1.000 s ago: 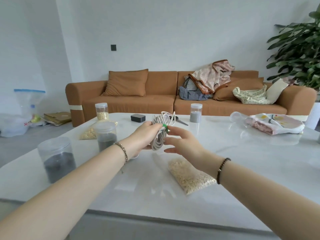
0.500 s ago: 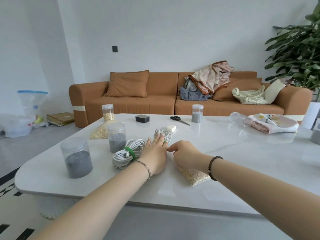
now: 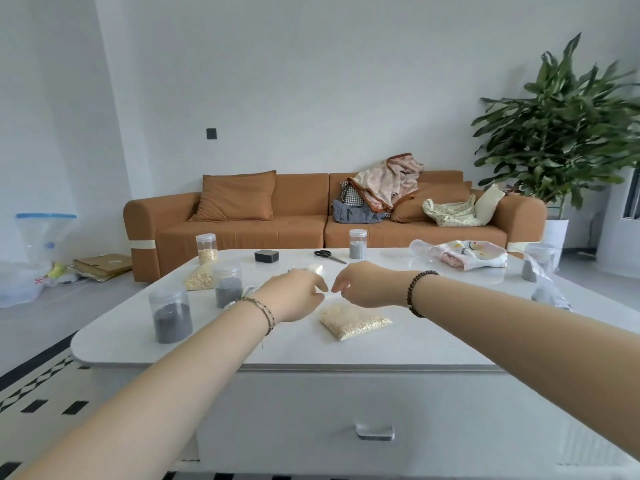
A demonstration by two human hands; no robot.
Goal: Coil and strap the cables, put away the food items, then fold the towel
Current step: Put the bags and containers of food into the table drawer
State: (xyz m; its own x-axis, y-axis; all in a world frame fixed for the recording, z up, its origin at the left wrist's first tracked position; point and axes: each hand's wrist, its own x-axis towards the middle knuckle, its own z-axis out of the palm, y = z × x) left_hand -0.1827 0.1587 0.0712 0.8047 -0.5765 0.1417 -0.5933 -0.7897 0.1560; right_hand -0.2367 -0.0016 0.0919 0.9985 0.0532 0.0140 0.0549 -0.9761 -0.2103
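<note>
Left hand (image 3: 294, 296): curled, grip unclear.
Right hand (image 3: 362, 285): same.
Plan: I lift centre-frame oat bag (image 3: 355, 322) by its edge.

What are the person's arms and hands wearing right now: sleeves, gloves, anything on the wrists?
No sleeves are in view and both forearms are bare. Neither the left hand nor the right hand is gloved. The left wrist wears a thin bracelet of tiny dark beads. The right wrist wears a chunkier bracelet of round dark brown beads.

Five jars (image 3: 169, 317), two oat bags (image 3: 355, 322), one pair of scissors (image 3: 329, 255), one towel (image 3: 471, 255).
</note>
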